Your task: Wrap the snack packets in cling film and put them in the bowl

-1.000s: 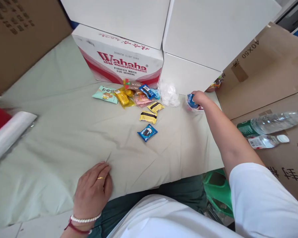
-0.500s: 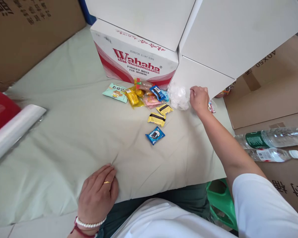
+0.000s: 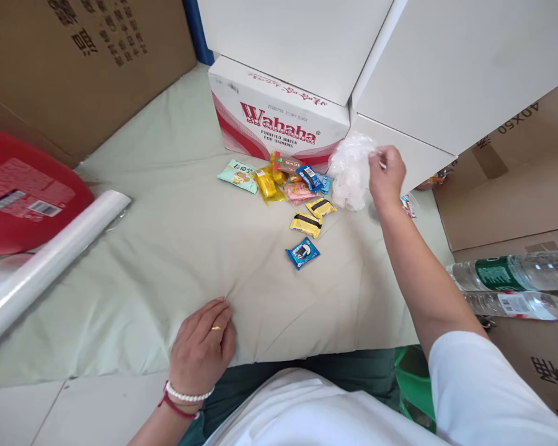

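Note:
My right hand (image 3: 387,175) is closed in a pinch on a crumpled clear plastic bag (image 3: 351,168) and holds it lifted just above the cloth, in front of the white boxes. To its left lies a pile of small snack packets (image 3: 288,179): yellow ones, a pink one, a mint-green one (image 3: 238,175). Two yellow-and-black packets (image 3: 307,223) and a blue cookie packet (image 3: 302,253) lie nearer me. My left hand (image 3: 203,347) rests flat on the pale green cloth (image 3: 167,248) at its near edge, fingers loosely spread, holding nothing.
A Wahaha water carton (image 3: 279,124) and white boxes (image 3: 446,68) stand at the back. A roll of clear film (image 3: 46,263) and a red lid (image 3: 23,198) lie at the left. Water bottles (image 3: 516,272) rest on cardboard at the right. A small filled bag (image 3: 407,204) lies behind my right wrist.
My right hand let go of the small filled bag at the right, moved left, took hold of the crumpled plastic bag and lifted it. My left hand stayed on the cloth.

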Demonstrator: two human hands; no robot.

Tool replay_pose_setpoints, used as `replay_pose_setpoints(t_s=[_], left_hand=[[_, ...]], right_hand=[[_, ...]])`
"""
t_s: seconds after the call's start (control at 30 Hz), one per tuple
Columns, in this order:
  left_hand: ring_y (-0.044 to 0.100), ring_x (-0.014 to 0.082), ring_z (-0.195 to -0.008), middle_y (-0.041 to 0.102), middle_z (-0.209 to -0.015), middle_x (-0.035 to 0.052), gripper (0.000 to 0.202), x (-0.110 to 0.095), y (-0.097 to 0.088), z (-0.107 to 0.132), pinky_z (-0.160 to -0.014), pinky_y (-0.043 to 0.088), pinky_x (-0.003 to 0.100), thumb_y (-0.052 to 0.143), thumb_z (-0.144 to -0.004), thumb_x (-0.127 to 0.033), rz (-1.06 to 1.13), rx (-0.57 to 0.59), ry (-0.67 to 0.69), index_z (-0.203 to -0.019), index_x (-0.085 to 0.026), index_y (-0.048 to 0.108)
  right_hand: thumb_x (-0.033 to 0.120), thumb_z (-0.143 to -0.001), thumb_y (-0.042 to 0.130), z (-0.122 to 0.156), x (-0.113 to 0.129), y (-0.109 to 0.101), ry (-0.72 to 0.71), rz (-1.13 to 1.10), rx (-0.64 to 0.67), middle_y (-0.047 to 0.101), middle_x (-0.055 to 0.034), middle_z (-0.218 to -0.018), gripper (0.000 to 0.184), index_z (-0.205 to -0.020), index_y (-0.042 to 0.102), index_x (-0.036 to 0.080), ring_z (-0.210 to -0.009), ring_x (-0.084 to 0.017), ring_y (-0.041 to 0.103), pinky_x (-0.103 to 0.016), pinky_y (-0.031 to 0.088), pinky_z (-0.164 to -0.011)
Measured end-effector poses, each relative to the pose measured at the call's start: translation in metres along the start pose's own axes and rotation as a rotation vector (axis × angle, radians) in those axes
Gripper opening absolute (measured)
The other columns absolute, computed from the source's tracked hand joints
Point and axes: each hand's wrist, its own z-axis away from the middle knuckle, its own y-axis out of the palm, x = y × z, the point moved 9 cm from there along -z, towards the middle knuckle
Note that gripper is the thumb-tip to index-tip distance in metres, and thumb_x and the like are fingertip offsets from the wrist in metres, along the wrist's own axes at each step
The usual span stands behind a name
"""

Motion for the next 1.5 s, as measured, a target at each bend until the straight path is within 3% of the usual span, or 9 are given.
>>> replay_pose_setpoints(t_s=[0.13,0.23,0.43,0.67,0.83,1.03,1.23,1.37,1.5], left_hand=[[0.071,0.0259,-0.107,0.074,-0.107,0.0111,0.023,0.009,-0.01,0.004,-0.095,0.058,0.042,0.062,-0.088,-0.008,0.199,-0.067,-0.107,-0.106,-0.019,0.068],[0.071,0.0225,-0.098,0.073,-0.103,0.0085,0.012,0.019,-0.009,0.002,-0.09,0.059,0.039,0.06,-0.095,-0.022,0.398,-0.065,-0.416,-0.103,-0.02,0.069],[0.071,0.0263,-0.098,0.07,-0.107,0.0102,0.058,-0.046,0.076,-0.016,-0.063,0.059,0.032,0.059,-0.087,-0.073,1.318,0.268,-1.109,-0.112,-0.02,0.06],[0.069,0.0189,-0.083,0.074,-0.098,0.0083,0.051,-0.144,0.125,-0.04,-0.073,0.054,0.03,0.093,-0.066,-0.044,1.68,0.776,-1.078,-0.102,-0.017,0.071],[0.063,0.0139,-0.07,0.069,-0.08,0.0006,0.046,-0.12,0.118,-0.033,-0.069,0.052,0.028,0.091,-0.066,-0.049,1.523,0.56,-1.089,-0.087,-0.018,0.065],[0.055,0.0133,-0.066,0.061,-0.071,-0.0027,0.047,-0.103,0.097,-0.033,-0.064,0.048,0.026,0.075,-0.078,-0.065,1.253,0.353,-0.935,-0.081,-0.02,0.064],[0.051,0.0123,-0.057,0.057,-0.064,-0.0019,0.054,-0.081,0.097,-0.022,-0.055,0.044,0.026,0.069,-0.079,-0.073,1.281,0.229,-1.069,-0.073,-0.021,0.059],[0.063,0.0148,-0.065,0.066,-0.08,0.0022,0.065,-0.071,0.103,-0.006,-0.062,0.054,0.03,0.061,-0.077,-0.083,1.355,0.259,-1.276,-0.095,-0.02,0.06],[0.07,0.0227,-0.098,0.062,-0.126,0.0116,0.087,-0.086,0.107,-0.006,-0.08,0.059,0.038,0.082,-0.066,-0.069,1.317,0.32,-1.183,-0.132,-0.024,0.048]], right_hand=[[0.043,-0.086,0.065,0.103,-0.027,-0.019,0.419,-0.51,0.113,0.067,-0.0018,-0.09,0.025,-0.093,0.05,0.026,-0.068,-0.013,0.059,-0.031,0.054,-0.07],[0.047,-0.076,0.074,0.202,-0.046,-0.02,0.626,-0.586,0.161,0.064,0.0026,-0.072,0.032,-0.091,0.056,0.025,-0.054,-0.012,0.052,-0.028,0.047,-0.055],[0.054,-0.086,0.073,0.32,-0.031,-0.027,0.609,-0.575,0.233,0.063,0.0022,-0.069,0.03,-0.088,0.064,0.025,-0.063,-0.017,0.058,-0.032,0.05,-0.065],[0.05,-0.094,0.067,0.322,-0.003,-0.053,0.39,-0.533,0.395,0.071,-0.0041,-0.095,0.025,-0.099,0.075,0.028,-0.084,-0.021,0.064,-0.038,0.053,-0.083],[0.053,-0.087,0.073,0.322,-0.03,-0.071,0.539,-0.635,0.257,0.07,-0.0037,-0.098,0.027,-0.096,0.074,0.027,-0.084,-0.02,0.064,-0.04,0.055,-0.088],[0.06,-0.074,0.083,0.348,-0.027,-0.025,0.819,-0.894,0.303,0.067,-0.0063,-0.123,0.066,-0.131,0.059,0.034,-0.102,-0.021,0.068,-0.038,0.059,-0.086],[0.056,-0.07,0.085,0.348,-0.017,-0.003,0.774,-0.822,0.371,0.061,0.0027,-0.074,0.043,-0.094,0.069,0.024,-0.063,-0.015,0.055,-0.029,0.05,-0.061],[0.055,-0.072,0.083,0.345,-0.027,-0.017,0.746,-0.764,0.255,0.06,0.0038,-0.071,0.04,-0.09,0.068,0.023,-0.06,-0.014,0.052,-0.028,0.046,-0.06],[0.055,-0.078,0.078,0.346,-0.027,-0.022,0.697,-0.623,0.218,0.061,0.0035,-0.069,0.037,-0.093,0.067,0.024,-0.061,-0.016,0.055,-0.03,0.046,-0.062]])
